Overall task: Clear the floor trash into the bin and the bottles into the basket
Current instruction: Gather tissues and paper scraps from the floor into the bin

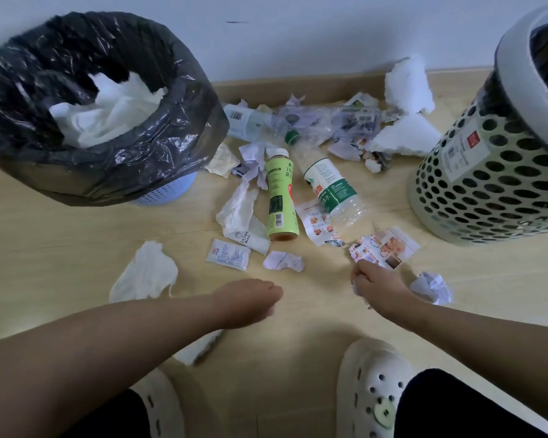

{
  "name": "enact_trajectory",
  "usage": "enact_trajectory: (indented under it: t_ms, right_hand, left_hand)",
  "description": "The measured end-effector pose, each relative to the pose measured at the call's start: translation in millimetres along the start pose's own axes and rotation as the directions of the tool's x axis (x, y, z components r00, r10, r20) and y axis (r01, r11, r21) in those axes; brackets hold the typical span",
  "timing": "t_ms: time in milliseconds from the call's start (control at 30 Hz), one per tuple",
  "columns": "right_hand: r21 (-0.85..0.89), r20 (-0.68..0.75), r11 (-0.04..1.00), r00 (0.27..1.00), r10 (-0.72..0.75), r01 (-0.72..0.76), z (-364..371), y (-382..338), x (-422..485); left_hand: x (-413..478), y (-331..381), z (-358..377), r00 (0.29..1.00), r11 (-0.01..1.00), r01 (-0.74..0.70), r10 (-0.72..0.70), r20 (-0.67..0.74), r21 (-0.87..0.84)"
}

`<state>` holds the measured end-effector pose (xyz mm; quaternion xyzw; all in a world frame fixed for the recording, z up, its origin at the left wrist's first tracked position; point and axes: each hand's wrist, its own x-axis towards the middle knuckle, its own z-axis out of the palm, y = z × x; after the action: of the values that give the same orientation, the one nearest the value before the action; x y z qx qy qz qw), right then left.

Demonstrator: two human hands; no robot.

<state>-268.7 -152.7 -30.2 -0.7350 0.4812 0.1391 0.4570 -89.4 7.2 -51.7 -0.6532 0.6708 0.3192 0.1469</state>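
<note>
Leaflet [385, 249] right of centre is pinched by right grip [378, 287]; left grip [250, 300] state cannot be determined; bottles [280, 197] lie mid-frame on floor between bin [140, 153] and basket [487, 210].

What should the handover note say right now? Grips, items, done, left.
Grips: left grip hovers low, fingers curled under, contents hidden. The right grip pinches the printed leaflet, with white paper in the palm.
Bin, far left: tissues inside. Basket, far right: contents not visible.
Done: some tissue binned.
Left, all on the floor: green-label bottle, water bottle, third bottle by the bin, tissue, sachet, paper ball, white wadding by the wall.
</note>
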Motion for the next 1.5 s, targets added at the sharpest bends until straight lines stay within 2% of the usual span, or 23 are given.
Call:
enact_trajectory:
  t_ms: [100,167,267,333,433,533,633,733,833,967,1067,1200,1367,1500]
  right_hand:
    - [0.033,-0.087,0.999,0.996,-0.01,0.013,-5,2,0]
    - [-0.035,-0.185,0.999,0.983,-0.007,0.0,-9,4,-2]
    - [-0.109,-0.377,0.985,0.923,0.083,-0.133,-21,12,-5]
    - [-0.154,-0.442,0.969,0.891,0.108,-0.194,-32,22,-4]
    - [-0.22,-0.519,0.945,0.849,0.096,-0.241,-50,40,4]
    - [-0.306,-0.487,0.897,0.862,0.141,-0.319,-61,53,7]
    - [-0.369,-0.364,0.859,0.906,0.217,-0.354,-60,62,9]
    - [-0.403,-0.23,0.863,0.946,0.227,-0.305,-51,64,10]
    - [-0.384,-0.156,0.897,0.973,0.169,-0.217,-45,62,11]
    - [-0.314,-0.176,0.928,0.973,0.15,-0.2,-41,53,9]
    - [-0.329,-0.169,0.924,0.974,0.148,-0.197,-38,45,6]
    - [-0.293,-0.189,0.938,0.973,0.131,-0.183,-31,26,4]
    - [-0.198,-0.196,0.976,0.979,0.047,-0.087,-21,-16,7]
    - [-0.198,-0.226,0.98,0.972,-0.062,0.016,-22,-67,9]
  left_hand:
    - [10,3,-14,0.984,0.986,0.146,-0.152,-0.09,-0.079]
    - [12,6,-22,0.962,0.974,0.198,-0.214,-0.17,-0.106]
    - [17,11,-32,0.9,0.952,0.266,-0.302,-0.315,-0.153]
    - [22,13,-36,0.842,0.941,0.302,-0.338,-0.42,-0.151]
    - [29,13,-38,0.829,0.936,0.301,-0.352,-0.434,-0.182]
    - [36,12,-28,0.89,0.946,0.317,-0.322,-0.324,-0.071]
    - [36,10,-14,0.909,0.945,0.316,-0.327,-0.259,-0.083]
    - [31,7,-9,0.928,0.957,0.289,-0.289,-0.234,-0.034]
    - [28,4,-9,0.938,0.96,0.276,-0.278,-0.208,-0.04]
    - [28,2,-17,0.934,0.949,0.261,-0.294,-0.201,-0.178]
    - [23,1,-27,0.937,0.923,0.237,-0.299,-0.18,-0.303]
    - [12,-1,-35,0.94,0.898,0.211,-0.295,-0.172,-0.385]
    - [-1,-15,-55,0.881,0.818,0.328,-0.445,-0.16,-0.472]
    - [-17,-29,-81,0.831,0.754,0.283,-0.502,-0.241,-0.593]
